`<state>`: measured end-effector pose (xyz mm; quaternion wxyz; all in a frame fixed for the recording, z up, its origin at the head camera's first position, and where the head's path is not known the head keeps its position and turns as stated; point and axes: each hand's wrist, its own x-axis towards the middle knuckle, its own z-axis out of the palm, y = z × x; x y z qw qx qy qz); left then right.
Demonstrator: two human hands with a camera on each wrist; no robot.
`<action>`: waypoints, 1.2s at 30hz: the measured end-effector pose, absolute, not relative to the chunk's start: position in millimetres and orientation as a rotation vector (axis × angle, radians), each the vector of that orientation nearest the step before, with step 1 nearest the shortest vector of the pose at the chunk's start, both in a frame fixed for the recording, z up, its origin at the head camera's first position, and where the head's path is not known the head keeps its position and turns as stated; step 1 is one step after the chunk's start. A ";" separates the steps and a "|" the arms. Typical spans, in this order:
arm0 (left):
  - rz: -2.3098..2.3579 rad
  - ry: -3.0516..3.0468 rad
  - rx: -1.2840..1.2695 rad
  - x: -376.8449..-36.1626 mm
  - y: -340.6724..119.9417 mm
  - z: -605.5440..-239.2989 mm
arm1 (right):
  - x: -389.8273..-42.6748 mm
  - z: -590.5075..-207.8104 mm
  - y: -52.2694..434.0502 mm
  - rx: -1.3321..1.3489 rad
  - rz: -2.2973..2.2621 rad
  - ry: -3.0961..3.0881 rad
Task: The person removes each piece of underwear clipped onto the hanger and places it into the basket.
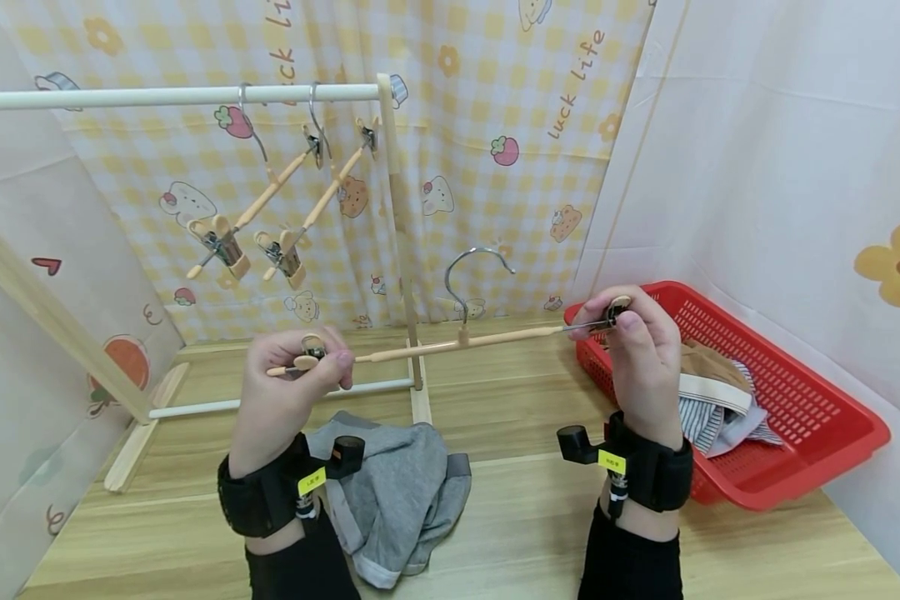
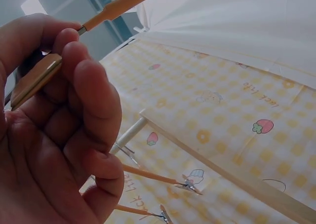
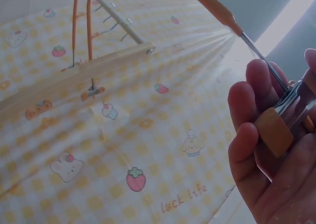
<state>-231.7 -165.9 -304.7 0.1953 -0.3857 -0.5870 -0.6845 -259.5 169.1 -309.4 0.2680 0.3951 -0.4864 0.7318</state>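
Nearest us on the worktop we list a crumpled grey garment; above it our left hand pinches the left clip and our right hand pinches the right clip of a wooden clip hanger, held level in the air between them. To the right we note a red basket of folded clothes. Farthest, two more clip hangers hang on the wooden rail.
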 end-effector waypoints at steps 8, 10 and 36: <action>-1.894 -1.600 -1.117 -232.2 -162.8 -304.1 | -258.0 -308.2 168.8 0.990 1.973 -1.345; -1.876 -1.602 -1.112 -231.9 -162.8 -303.7 | -257.7 -308.1 168.7 0.982 1.970 -1.351; -1.806 -1.350 -0.909 -233.2 -158.2 -302.4 | -259.3 -308.4 171.9 0.852 1.996 -1.373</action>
